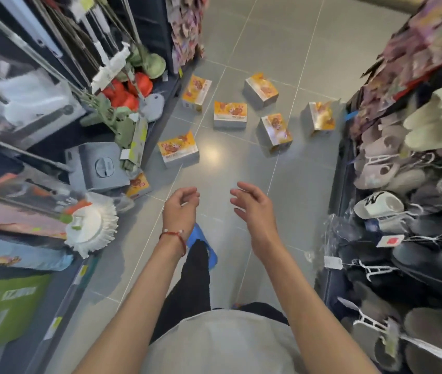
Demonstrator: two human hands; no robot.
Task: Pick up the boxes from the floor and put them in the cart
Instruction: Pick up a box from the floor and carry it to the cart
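Several orange-and-grey boxes lie scattered on the grey tiled floor ahead of me. The nearest box (179,149) lies left of centre. Further off are a box (230,114) in the middle, a box (275,132) to its right, a box (196,91) by the left shelf, a box (261,89) at the back and a box (321,117) by the right rack. One more box (138,186) is tucked under the left shelf. My left hand (180,209) and my right hand (252,209) hover empty above the floor, fingers loosely curled. No cart is in view.
A left shelf holds mops (91,228), a grey bucket box (97,166) and cleaning tools. A right rack (403,211) is packed with slippers. My blue slipper (201,244) steps forward on the floor between them. The aisle runs on past the boxes.
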